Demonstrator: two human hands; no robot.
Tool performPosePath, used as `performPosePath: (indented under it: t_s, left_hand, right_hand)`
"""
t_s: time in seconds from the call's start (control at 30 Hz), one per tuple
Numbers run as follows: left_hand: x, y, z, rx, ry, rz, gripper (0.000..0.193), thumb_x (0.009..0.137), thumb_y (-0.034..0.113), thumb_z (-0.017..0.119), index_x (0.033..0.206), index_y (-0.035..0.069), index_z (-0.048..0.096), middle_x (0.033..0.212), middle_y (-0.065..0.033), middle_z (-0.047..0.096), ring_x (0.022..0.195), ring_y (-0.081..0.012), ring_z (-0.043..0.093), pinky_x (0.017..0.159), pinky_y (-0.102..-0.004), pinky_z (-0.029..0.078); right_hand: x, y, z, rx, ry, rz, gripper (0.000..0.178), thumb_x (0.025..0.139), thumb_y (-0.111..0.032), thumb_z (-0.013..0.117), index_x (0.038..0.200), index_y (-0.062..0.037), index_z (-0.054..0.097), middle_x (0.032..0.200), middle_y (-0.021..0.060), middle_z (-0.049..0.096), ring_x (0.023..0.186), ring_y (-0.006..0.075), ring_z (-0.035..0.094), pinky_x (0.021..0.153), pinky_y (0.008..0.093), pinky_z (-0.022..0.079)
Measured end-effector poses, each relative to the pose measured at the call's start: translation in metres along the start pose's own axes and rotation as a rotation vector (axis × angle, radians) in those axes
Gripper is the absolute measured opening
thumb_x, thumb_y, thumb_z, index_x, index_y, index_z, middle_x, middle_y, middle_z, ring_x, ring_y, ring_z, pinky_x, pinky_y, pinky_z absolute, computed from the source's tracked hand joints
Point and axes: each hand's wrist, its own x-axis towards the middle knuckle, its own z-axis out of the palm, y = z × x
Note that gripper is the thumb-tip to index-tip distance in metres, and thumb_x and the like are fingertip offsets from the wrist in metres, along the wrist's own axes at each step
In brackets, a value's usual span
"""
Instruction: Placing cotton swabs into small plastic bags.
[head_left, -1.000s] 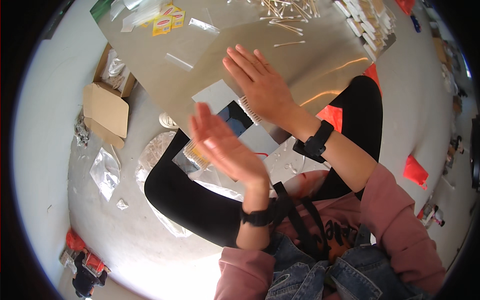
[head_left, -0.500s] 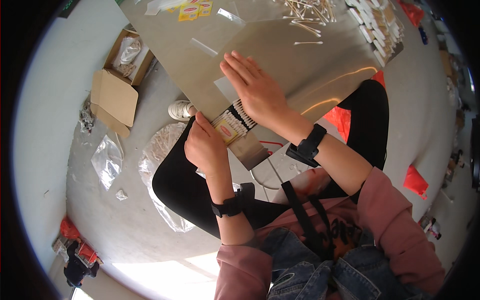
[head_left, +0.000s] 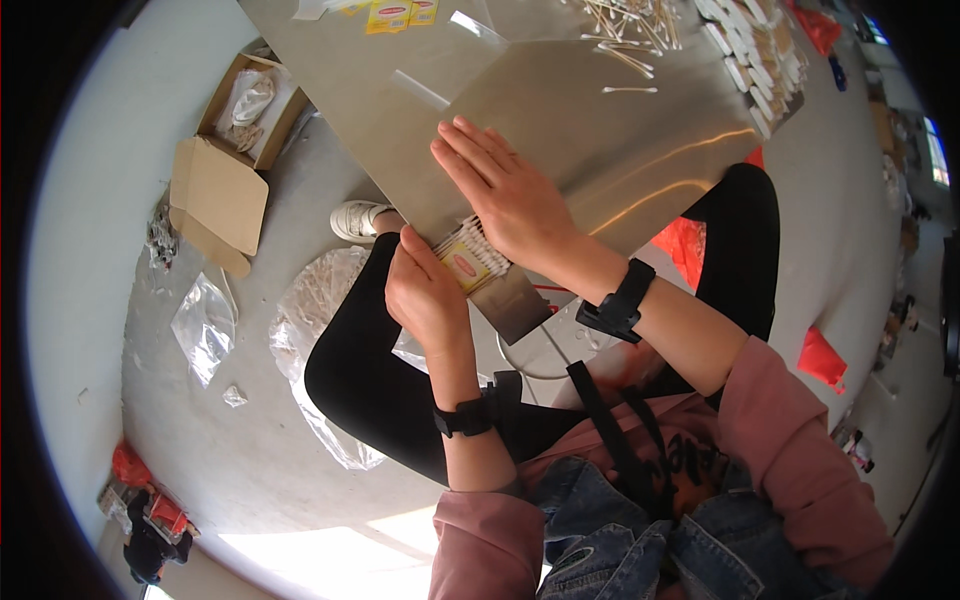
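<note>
A flat bundle of cotton swabs with a yellow card (head_left: pixel 465 266) lies at the near left corner of the metal table. White swab tips (head_left: pixel 484 242) show beside the card. At the bundle's left end is my left hand (head_left: pixel 428 300), closed against it with the thumb uppermost and the other fingers partly hidden. My right hand (head_left: pixel 518 205) lies flat over the far right side of the bundle, its fingers stretched out and together, covering part of the swabs.
Loose cotton swabs (head_left: pixel 640 30) and a stack of white-ended bundles (head_left: pixel 745 60) sit at the table's far side. Yellow cards (head_left: pixel 395 14) lie at the far edge. On the floor are an open cardboard box (head_left: pixel 240 130) and clear plastic bags (head_left: pixel 205 325).
My left hand has shifted right, closer to my right hand. The dark gap that showed between the swabs has narrowed out of sight. My right hand has moved slightly nearer to me.
</note>
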Motion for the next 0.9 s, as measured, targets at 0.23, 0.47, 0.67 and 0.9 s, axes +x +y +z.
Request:
performPosePath:
  t_s: [0.23,0.47,0.67,0.9]
  left_hand:
    - [0.001,0.004,0.000,0.106,0.023,0.060,0.044,0.108,0.025,0.047,0.078,-0.001,0.065,0.069,-0.0171,0.064,0.060,-0.0373,0.061,0.054,-0.0444,0.046]
    - [0.001,0.004,-0.001,0.222,0.018,0.082,0.042,0.106,0.025,0.050,0.074,0.002,0.063,0.064,-0.0138,0.061,0.056,-0.0346,0.061,0.050,-0.0430,0.046]
    - [0.000,0.003,0.003,0.273,0.068,0.124,0.039,0.106,0.025,0.051,0.075,0.004,0.065,0.064,-0.0118,0.062,0.054,-0.0328,0.061,0.048,-0.0421,0.046]
    - [0.001,0.008,-0.002,0.370,0.028,0.108,0.032,0.104,0.025,0.054,0.082,0.007,0.069,0.067,-0.0088,0.064,0.056,-0.0293,0.063,0.048,-0.0391,0.048]
  right_hand:
    - [0.000,-0.001,-0.001,0.037,-0.011,-0.005,0.051,0.091,-0.003,0.053,0.141,0.0044,0.049,0.152,0.0173,0.046,0.146,0.0309,0.038,0.121,0.0439,0.033]
    - [0.000,-0.006,-0.001,0.130,0.001,0.035,0.050,0.094,-0.002,0.047,0.144,0.0005,0.048,0.153,0.0140,0.046,0.146,0.0300,0.038,0.121,0.0447,0.033]
    - [-0.002,-0.010,0.001,0.174,-0.002,0.028,0.047,0.096,-0.007,0.048,0.142,0.0010,0.048,0.151,0.0147,0.048,0.146,0.0304,0.038,0.121,0.0437,0.033]
    - [0.001,-0.026,0.004,0.397,0.048,0.015,0.051,0.094,0.002,0.055,0.145,-0.0034,0.048,0.149,0.0124,0.050,0.143,0.0309,0.043,0.117,0.0454,0.038]
